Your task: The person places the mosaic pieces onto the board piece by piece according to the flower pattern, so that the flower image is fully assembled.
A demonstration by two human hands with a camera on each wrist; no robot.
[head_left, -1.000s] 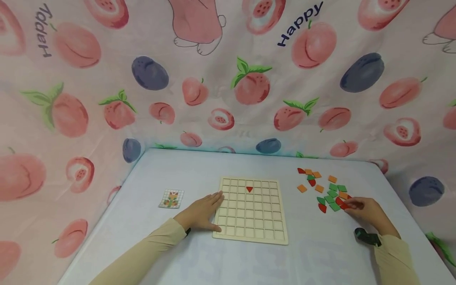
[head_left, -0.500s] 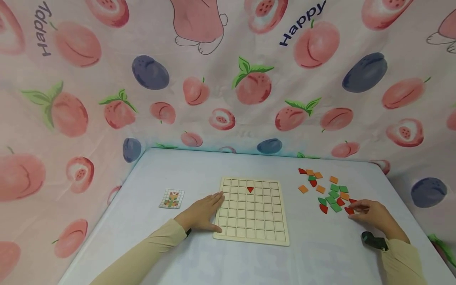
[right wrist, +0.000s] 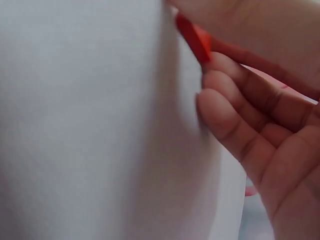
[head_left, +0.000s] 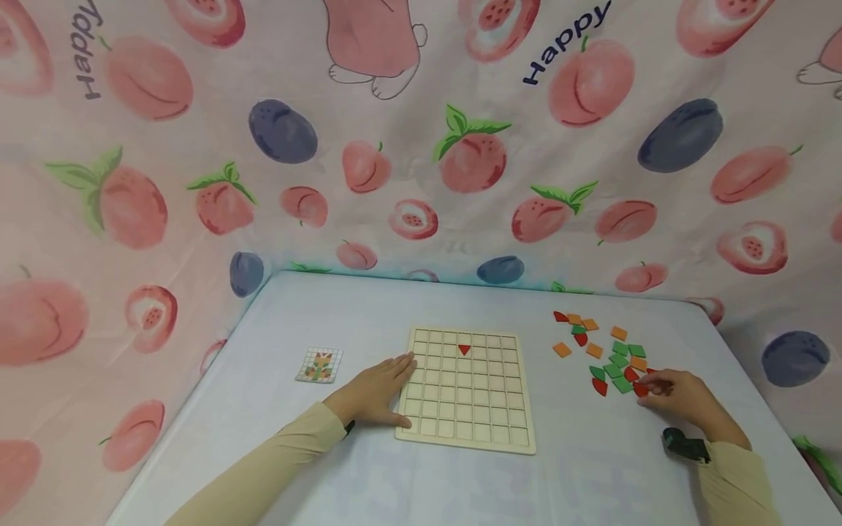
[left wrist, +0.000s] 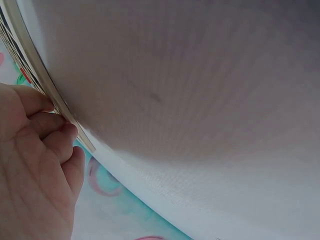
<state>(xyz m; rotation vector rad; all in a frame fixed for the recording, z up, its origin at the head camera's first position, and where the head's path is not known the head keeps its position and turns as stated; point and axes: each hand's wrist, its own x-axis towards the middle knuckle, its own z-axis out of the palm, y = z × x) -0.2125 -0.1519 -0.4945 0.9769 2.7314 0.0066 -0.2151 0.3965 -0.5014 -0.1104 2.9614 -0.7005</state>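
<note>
My left hand [head_left: 373, 391] rests at the left edge of a pale wooden grid board [head_left: 468, 437], fingers extended and thumb at its lower left corner. In the left wrist view, the fingertips of the left hand [left wrist: 37, 160] touch the board's edge [left wrist: 65, 107]. One red triangle [head_left: 464, 350] lies in a cell near the board's top. At the right, my right hand [head_left: 680, 400] pinches a red curved-edged tile [head_left: 640, 389] between thumb and fingers, low over the table. The right wrist view shows this red tile [right wrist: 194, 40] partly hidden by the thumb.
Loose green tiles [head_left: 619, 360], orange tiles [head_left: 593, 351] and red tiles [head_left: 599, 386] are scattered right of the board. A small pattern card [head_left: 320, 365] lies left of it. A fruit-print cloth [head_left: 421, 146] hangs behind the white table [head_left: 368, 307].
My right hand has drawn the red tile a little right, away from the other tiles, then shifted slightly back left. The left hand stays on the board's edge.
</note>
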